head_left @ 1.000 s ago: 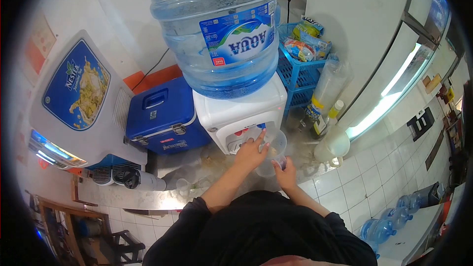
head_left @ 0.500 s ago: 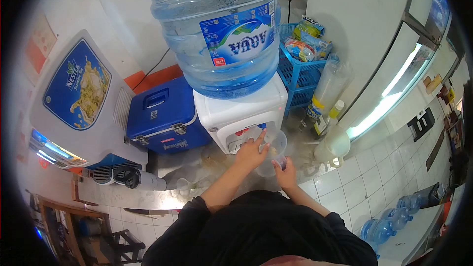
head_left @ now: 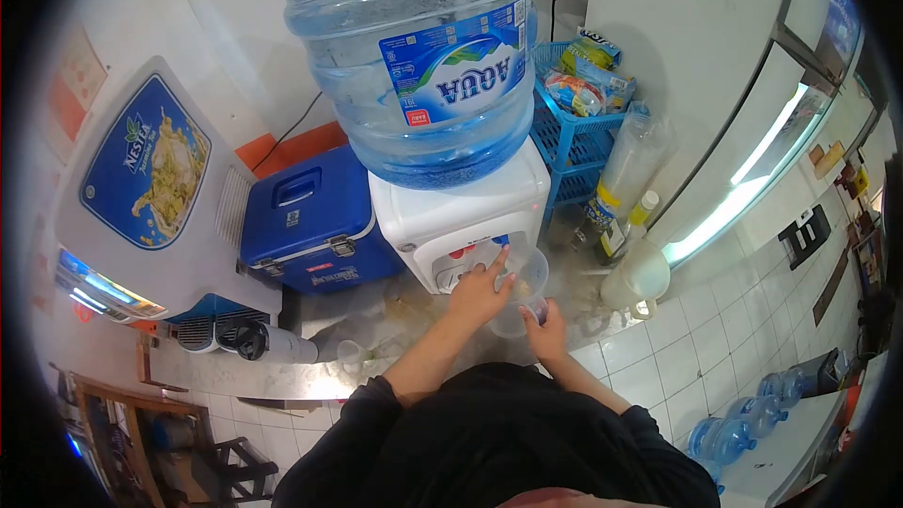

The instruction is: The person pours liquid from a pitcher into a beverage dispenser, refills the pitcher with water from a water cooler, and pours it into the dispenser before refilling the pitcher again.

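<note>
A large blue water bottle (head_left: 357, 85) with an AQUA label stands upside down on the white dispenser (head_left: 451, 207). My left hand (head_left: 478, 296) is at the dispenser's front, its index finger stretched to the blue tap (head_left: 501, 241) and its other fingers apart. My right hand (head_left: 547, 327) is closed on the handle side of a clear plastic jug (head_left: 530, 275), which is tilted at the tap, right of my left fingers. The water level inside the jug cannot be made out.
Left of the dispenser are a blue cooler box (head_left: 320, 216), a Nestea machine (head_left: 141, 188) and a grey tumbler (head_left: 282, 346). A blue rack (head_left: 564, 155), clear bottles and a pale pitcher (head_left: 636, 280) stand to the right, beside the fridge (head_left: 696, 66).
</note>
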### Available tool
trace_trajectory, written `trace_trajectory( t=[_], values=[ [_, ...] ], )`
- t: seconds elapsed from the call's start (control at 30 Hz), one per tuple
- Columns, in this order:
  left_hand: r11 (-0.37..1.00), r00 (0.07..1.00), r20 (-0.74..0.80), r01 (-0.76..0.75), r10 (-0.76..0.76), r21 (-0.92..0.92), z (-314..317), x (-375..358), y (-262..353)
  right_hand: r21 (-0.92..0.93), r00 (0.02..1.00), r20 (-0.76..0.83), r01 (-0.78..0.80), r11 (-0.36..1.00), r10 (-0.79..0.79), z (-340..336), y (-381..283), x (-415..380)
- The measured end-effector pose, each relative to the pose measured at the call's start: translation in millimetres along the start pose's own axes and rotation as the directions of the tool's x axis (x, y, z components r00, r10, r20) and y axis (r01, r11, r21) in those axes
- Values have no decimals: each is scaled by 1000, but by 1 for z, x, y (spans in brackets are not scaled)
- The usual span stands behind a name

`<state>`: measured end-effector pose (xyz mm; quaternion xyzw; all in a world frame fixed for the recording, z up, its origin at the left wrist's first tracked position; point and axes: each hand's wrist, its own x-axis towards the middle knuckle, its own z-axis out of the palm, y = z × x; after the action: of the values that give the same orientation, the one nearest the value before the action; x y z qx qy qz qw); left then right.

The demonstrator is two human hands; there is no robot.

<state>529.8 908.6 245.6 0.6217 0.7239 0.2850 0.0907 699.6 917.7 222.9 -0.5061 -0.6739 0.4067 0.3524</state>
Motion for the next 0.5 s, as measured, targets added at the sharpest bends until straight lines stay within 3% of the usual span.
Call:
trace_trajectory(
  t=[0.5],
  values=[
    [1000,1000,12,10,-11,15,4,1,-2,40,1000,2,12,999,-12,5,14,2]
  ],
)
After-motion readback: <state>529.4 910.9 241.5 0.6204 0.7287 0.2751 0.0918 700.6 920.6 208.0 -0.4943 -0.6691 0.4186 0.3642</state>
